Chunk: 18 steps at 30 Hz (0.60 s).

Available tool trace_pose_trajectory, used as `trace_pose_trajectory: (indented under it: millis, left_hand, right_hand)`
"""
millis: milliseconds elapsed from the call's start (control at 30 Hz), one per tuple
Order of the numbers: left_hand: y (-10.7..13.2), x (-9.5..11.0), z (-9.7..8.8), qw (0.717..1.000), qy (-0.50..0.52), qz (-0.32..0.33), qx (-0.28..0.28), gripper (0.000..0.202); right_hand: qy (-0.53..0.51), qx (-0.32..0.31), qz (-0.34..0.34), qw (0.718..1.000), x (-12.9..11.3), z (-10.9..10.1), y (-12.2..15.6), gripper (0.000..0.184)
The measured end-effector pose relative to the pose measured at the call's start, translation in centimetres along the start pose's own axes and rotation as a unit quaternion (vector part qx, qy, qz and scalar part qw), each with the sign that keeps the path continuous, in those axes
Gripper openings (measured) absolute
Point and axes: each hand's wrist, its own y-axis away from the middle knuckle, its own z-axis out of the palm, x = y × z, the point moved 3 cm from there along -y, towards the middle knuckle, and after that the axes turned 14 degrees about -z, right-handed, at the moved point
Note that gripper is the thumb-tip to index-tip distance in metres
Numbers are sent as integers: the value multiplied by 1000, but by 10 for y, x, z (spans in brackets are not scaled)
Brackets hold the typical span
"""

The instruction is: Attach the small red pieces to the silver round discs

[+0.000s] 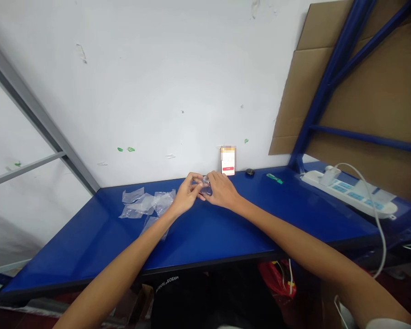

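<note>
Holding a small clear plastic piece [206,187] between both hands, just above or on the bench [205,237] (contact hidden), near the wall. Left hand [186,193] is pinching, thumb and fingers nearly closed on the piece's left side. Right hand [223,189] is curling round the right side, knuckles up; its fingertips are hiding, so cannot tell how tightly they're closing. Piece is showing glossy glints; exact shape is too small to tell. Probably light, thin, flexible, a bit slippery, prone to creasing or tearing; edges or corners are looking like the best hold, with a light thumb-and-finger pinch each side. Loose clear plastic bags [142,204] are lying left of the left hand; a lit phone [228,168] is leaning against the wall just beyond the right hand.
</note>
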Motion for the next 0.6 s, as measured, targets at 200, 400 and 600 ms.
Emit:
trace_pose_trajectory:
  millis: [200, 400, 600]
  left_hand:
    - [2, 2, 0, 1000, -16, -16, -6, 37]
    - [0, 1, -12, 997, -63, -9, 44, 37]
    - [-10, -2, -54, 963, -204, 39, 173, 17]
  right_hand:
    - [-46, -15, 16, 999, 5, 5, 1, 22]
    - [-51, -39, 57, 996, 18, 5, 4, 23]
    - [-69, -65, 82, 992, 31, 4, 6, 22]
